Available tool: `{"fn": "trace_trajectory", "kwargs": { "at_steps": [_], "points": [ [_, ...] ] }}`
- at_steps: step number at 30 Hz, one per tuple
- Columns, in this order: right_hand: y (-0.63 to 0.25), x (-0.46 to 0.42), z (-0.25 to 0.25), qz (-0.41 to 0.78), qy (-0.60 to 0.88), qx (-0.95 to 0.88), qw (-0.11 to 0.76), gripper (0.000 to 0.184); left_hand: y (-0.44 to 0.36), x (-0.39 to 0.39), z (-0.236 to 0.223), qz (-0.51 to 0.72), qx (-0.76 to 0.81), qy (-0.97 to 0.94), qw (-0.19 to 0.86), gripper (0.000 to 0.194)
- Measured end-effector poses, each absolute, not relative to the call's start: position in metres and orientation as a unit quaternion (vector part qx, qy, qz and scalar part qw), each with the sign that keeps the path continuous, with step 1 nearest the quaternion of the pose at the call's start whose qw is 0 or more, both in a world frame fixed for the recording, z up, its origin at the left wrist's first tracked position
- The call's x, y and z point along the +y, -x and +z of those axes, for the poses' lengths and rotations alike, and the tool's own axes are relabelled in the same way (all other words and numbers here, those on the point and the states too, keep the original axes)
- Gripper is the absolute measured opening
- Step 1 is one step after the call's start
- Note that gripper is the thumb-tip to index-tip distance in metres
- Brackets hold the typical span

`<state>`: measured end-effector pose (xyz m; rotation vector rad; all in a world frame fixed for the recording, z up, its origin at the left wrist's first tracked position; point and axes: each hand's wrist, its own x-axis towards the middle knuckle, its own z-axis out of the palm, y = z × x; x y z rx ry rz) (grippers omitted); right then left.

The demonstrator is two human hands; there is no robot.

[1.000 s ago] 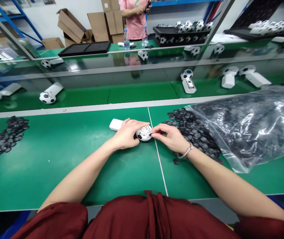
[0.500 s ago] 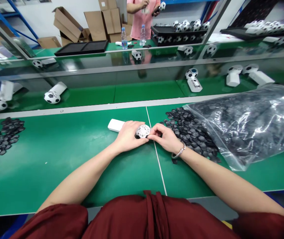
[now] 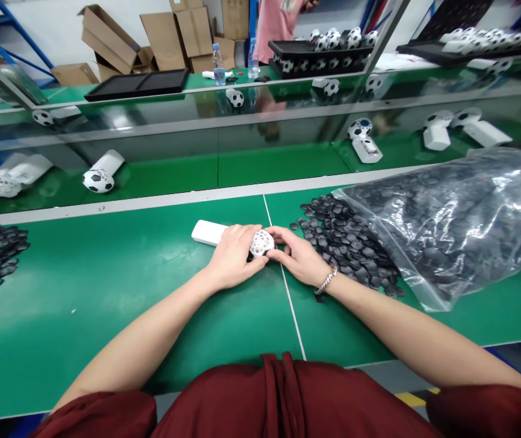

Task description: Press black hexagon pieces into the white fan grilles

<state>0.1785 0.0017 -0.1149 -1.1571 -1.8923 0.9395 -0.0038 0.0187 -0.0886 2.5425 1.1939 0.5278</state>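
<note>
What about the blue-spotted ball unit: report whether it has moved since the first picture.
Yes: the ball unit has shifted right, farther from the white seam on the table.

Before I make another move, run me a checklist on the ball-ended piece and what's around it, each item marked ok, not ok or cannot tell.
1. Left grip steadying the piece: ok, it lies over the join of the white handle and the ball end.
2. Right grip at the ball end: ok, its fingers are at the right edge.
3. Black piece between the right fingertips: cannot tell, too small and covered.
4. Upper side of the ball end covered in black: not ok, pale cells show.
5. Loose black pieces nearby: ok, piled just right of the right grip.
6. Plastic bag off the right grip: ok, it lies farther right.
</note>
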Motion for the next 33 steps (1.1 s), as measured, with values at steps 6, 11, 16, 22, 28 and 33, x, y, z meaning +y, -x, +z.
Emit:
{"fn": "trace_trajectory", "kwargs": {
  "at_steps": [6, 11, 16, 22, 28, 33],
  "points": [
    [-0.184, 0.012, -0.110, 0.357, 0.445, -0.733, 0.372, 0.029, 0.005, 0.018, -0.090, 0.186, 0.404, -0.882, 0.156, 0.052],
    [-0.213, 0.037, -0.106, 0.078, 0.544, -0.786, 0.283, 0.016, 0.009, 0.022, -0.088, 0.189, 0.387, -0.884, 0.181, 0.064],
    [-0.217, 0.038, -0.109, -0.021, 0.546, -0.831, 0.107, 0.017, 0.014, 0.023, -0.080, 0.130, 0.358, -0.900, 0.212, 0.059],
    [-0.212, 0.029, -0.105, -0.063, 0.552, -0.830, 0.041, 0.022, 0.006, 0.011, -0.080, 0.165, 0.451, -0.853, 0.205, 0.061],
    [-0.228, 0.029, -0.104, -0.012, 0.563, -0.821, 0.093, 0.028, 0.010, 0.019, -0.081, 0.193, 0.377, -0.868, 0.259, 0.056],
    [-0.228, 0.025, -0.104, 0.097, 0.523, -0.814, 0.233, 0.022, 0.014, 0.023, -0.081, 0.194, 0.355, -0.871, 0.280, 0.054]
  ]
}}
